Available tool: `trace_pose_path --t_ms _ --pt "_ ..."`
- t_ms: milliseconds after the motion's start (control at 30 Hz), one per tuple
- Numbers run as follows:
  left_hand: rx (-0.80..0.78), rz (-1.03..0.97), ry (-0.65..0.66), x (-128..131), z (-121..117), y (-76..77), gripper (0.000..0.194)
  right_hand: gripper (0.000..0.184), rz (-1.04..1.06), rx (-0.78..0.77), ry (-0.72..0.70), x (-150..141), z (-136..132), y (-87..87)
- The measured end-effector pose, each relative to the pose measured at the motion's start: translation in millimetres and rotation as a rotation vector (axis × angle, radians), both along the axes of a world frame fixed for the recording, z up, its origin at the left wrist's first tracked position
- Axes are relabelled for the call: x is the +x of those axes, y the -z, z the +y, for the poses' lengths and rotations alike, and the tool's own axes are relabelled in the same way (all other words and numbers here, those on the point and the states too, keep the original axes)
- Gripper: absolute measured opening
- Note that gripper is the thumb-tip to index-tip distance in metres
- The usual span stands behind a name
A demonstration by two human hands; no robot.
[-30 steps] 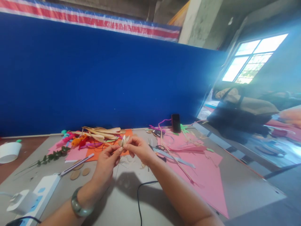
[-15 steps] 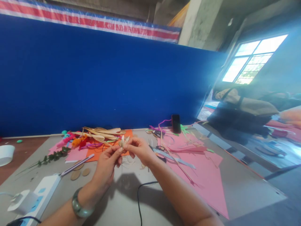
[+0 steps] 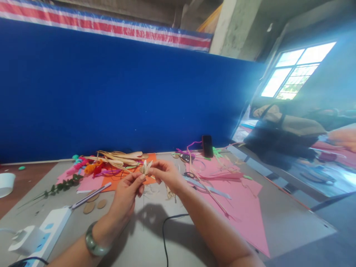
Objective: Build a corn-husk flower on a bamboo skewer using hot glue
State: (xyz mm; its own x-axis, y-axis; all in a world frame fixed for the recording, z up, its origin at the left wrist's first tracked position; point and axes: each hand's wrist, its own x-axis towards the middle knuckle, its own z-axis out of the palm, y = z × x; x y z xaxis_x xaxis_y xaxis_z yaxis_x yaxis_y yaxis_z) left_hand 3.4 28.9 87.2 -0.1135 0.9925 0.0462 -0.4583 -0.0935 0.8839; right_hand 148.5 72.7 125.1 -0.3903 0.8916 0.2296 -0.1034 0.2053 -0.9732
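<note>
A small pale flower of dried husk-like petals (image 3: 146,167) is held up above the middle of the table. Its base is pinched in my left hand (image 3: 127,193), which has a green bangle at the wrist, and a thin stem or wire hangs down below the fingers. From the other side my right hand (image 3: 169,177) closes thumb and fingers on a petal at the flower's right edge. The fingertips partly cover the flower. Behind the hands lie dried husk strips (image 3: 116,158) and an orange sheet (image 3: 151,158).
Pink paper (image 3: 239,218) and scissors (image 3: 189,175) lie to the right, with a phone (image 3: 207,146) against the blue panel (image 3: 125,92). At left are a power strip (image 3: 51,230), a lilac stick-like tool (image 3: 91,195), wooden discs (image 3: 89,207) and a leafy sprig (image 3: 62,187). A black cable (image 3: 164,237) crosses the front.
My right hand has shifted slightly and the petals now stand more spread and visible. My left hand keeps its pinch in nearly the same place.
</note>
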Motion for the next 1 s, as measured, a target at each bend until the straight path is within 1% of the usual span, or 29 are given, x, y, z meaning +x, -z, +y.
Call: trace_pose_path --t_ms 33,100,133,200,267,300,333,400,467,500,567,633,733,800,867,933,1000 --pt "-0.003 0.000 -0.012 0 0 -0.9 0.028 0.024 0.019 0.041 0.061 5 -4 -6.1" --pt "-0.010 -0.008 -0.027 -1 0 -2.6 0.029 0.033 0.067 0.171 0.229 18 -18 -21.8" --pt "-0.014 -0.017 -0.029 -1 0 -3.3 0.029 0.034 0.071 0.239 0.303 25 -25 -30.2" --pt "-0.020 -0.040 -0.030 -2 1 -3.8 0.030 0.029 0.024 0.367 0.429 40 -36 -45.3" --pt "-0.024 -0.059 -0.042 -3 2 -2.8 0.030 0.026 -0.150 0.441 0.476 52 -35 -54.1" --pt "-0.027 -0.064 -0.046 -4 3 -1.7 0.030 0.025 -0.293 0.457 0.468 57 -30 -55.0" --pt "-0.028 -0.064 -0.047 -5 5 -0.4 0.029 0.024 -0.489 0.454 0.423 62 -23 -53.5" --pt "-0.027 -0.067 -0.042 -6 8 2.5 0.028 0.021 -0.957 0.433 0.324 72 -4 -43.2" --pt "-0.010 -0.089 -0.039 -8 12 5.3 0.028 0.022 -1.462 0.371 0.228 80 11 -25.3" --pt "-0.004 -0.107 -0.044 -9 14 6.5 0.029 0.022 -1.552 0.337 0.223 83 16 -14.6" --pt "-0.003 -0.136 -0.056 -10 17 8.5 0.030 0.023 -1.643 0.312 0.219 88 20 8.2" --pt "-0.013 -0.148 -0.045 -10 18 10.3 0.029 0.022 -1.687 0.305 0.225 91 19 29.5" --pt "-0.015 -0.145 -0.009 -10 19 13.2 0.027 0.021 -1.685 0.324 0.254 94 17 52.6" --pt "-0.018 -0.139 0.013 -8 19 14.9 0.026 0.023 -1.665 0.337 0.267 97 17 60.8" --pt "-0.025 -0.136 0.035 -7 18 16.1 0.025 0.025 -1.640 0.351 0.273 101 17 64.4" --pt "-0.038 -0.136 0.056 -6 18 17.0 0.025 0.027 -1.618 0.367 0.274 105 17 64.5" --pt "-0.055 -0.130 0.073 -5 17 18.0 0.024 0.024 -1.549 0.363 0.312 109 16 61.4"
